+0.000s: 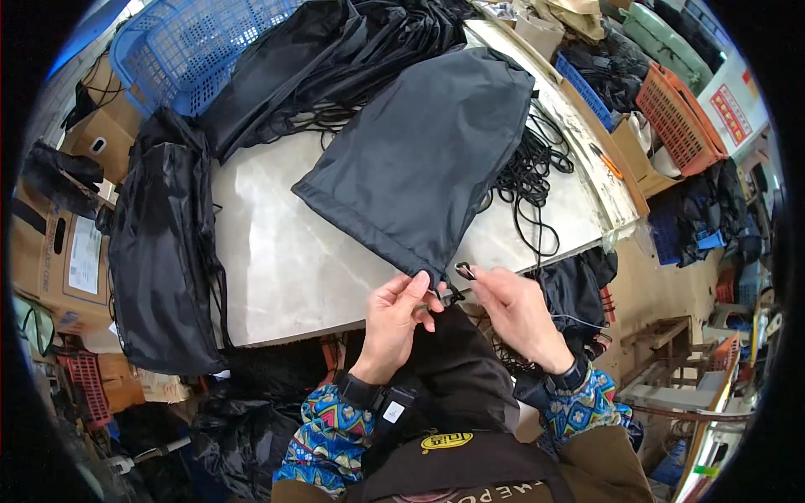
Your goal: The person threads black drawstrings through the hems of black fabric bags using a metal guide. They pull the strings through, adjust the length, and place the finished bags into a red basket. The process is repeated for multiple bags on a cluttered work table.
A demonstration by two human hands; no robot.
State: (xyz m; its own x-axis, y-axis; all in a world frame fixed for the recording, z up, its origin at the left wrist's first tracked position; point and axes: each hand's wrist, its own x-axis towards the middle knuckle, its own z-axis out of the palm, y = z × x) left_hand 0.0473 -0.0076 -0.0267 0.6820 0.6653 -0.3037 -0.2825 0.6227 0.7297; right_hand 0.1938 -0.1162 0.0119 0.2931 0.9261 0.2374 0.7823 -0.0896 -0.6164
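A flat black fabric bag point(411, 151) lies slantwise across the pale tabletop point(268, 251), its near corner reaching the front edge. My left hand point(394, 323) pinches that corner between thumb and fingers. Just right of it, my right hand point(516, 310) is closed on a small looped end of black cord point(464, 271) with a light glint on it. Whether the glint is metal I cannot tell. The two hands are close together but apart. A tangle of black cords point(528, 168) spreads out beside the bag's right edge.
More black bags point(335, 59) are heaped at the back, beside a blue plastic basket point(201, 50). A stack of black bags point(168, 251) hangs over the table's left edge. An orange-handled cutter point(605, 161) lies at the right rim, near an orange crate point(679, 117).
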